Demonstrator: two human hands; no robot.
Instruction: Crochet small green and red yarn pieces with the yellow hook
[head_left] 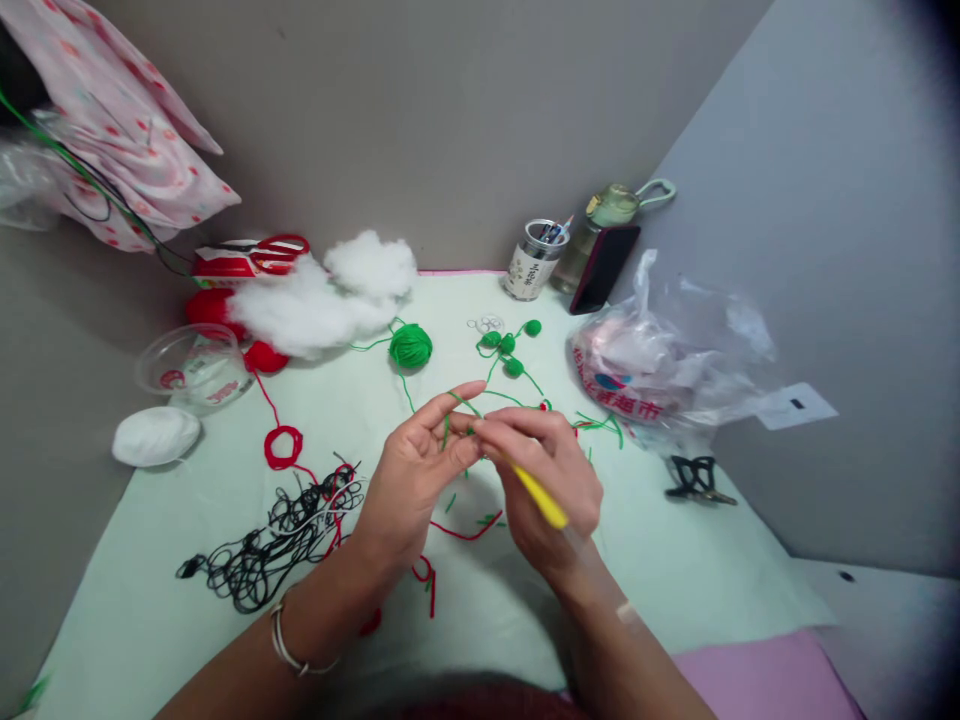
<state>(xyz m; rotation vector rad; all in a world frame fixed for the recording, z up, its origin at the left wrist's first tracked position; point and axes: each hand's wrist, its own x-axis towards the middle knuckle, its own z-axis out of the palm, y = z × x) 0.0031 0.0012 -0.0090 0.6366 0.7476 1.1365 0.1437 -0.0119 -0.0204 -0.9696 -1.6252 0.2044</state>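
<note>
My left hand (417, 470) is over the middle of the pale green table (675, 560), its fingers pinched on a strand of green yarn (459, 402) looped over the forefinger. My right hand (551, 470) meets it fingertip to fingertip and grips a crochet hook with a yellow handle (541, 498). The strand runs back to a green yarn ball (410, 346). Small green crocheted balls (510, 348) lie beyond the hands.
White stuffing (322, 292), red yarn (225, 310), red scissors (277, 250) and a clear bowl (191, 365) sit back left. A black and red thread tangle (277, 535) lies left. A plastic bag (660, 360), black hair clip (696, 478), pen tin (534, 260) and bottle (607, 215) stand right.
</note>
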